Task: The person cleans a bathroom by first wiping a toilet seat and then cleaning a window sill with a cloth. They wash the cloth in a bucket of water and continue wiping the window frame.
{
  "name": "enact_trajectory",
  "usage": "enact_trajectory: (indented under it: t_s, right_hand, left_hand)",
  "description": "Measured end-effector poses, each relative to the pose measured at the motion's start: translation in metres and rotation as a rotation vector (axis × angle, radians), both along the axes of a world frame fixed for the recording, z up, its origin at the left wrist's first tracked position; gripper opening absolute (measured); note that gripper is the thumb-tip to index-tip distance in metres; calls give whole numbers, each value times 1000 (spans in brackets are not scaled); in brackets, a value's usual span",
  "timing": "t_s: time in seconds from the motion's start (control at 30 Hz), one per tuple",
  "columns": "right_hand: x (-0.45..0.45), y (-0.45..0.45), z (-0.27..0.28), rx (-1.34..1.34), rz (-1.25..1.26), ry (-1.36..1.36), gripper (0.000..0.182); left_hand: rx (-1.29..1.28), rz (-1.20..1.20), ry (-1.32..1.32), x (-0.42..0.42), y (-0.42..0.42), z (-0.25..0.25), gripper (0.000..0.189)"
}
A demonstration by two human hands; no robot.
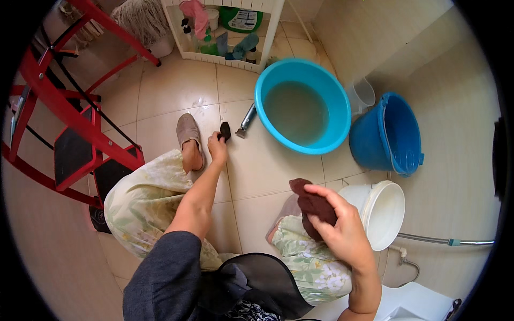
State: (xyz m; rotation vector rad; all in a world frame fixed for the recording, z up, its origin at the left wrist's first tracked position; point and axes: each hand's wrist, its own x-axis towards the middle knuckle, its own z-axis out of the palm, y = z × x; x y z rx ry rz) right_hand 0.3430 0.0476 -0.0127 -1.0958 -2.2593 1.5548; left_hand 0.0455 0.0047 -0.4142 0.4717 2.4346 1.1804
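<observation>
On the floor tiles, beside a slipper, my left hand (218, 149) has its fingers closed on a small dark brown cloth piece (225, 131). My right hand (341, 228) holds a maroon cloth (317, 206), possibly a sock, in front of my right knee. A short tool with a grey handle (247, 118) lies against the basin, close to my left fingers; its exact kind is unclear. Murky water (295, 112) partly fills the turquoise plastic basin (341, 132). At my lap is a black mesh item (269, 273) with dark cloth by it.
Blue bucket (365, 140), clear plastic container (363, 94) and white bucket (371, 216) line the right wall. A red stepladder (76, 102) occupies the left. Ahead, a white plastic shelf (225, 62) bears bottles. A mop head (140, 22) is behind the ladder.
</observation>
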Motion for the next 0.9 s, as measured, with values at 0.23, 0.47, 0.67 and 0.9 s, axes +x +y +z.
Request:
enact_trajectory:
  t_s: [0.23,0.47,0.67,0.9]
  right_hand:
    - [-24,37,3,-298,-252,336,30]
    - [-20,63,3,-425,-429,654,41]
    - [-40,56,6,-233,-224,611,23]
    - [-44,53,15,-152,-286,753,21]
  left_hand:
    - [1233,-149,-918,45,79,178,30]
    - [1371,-452,-1000,104,58,319,32]
    - [1203,-512,-738,105,37,339,26]
    - [1429,-473,-1315,77,15,357,24]
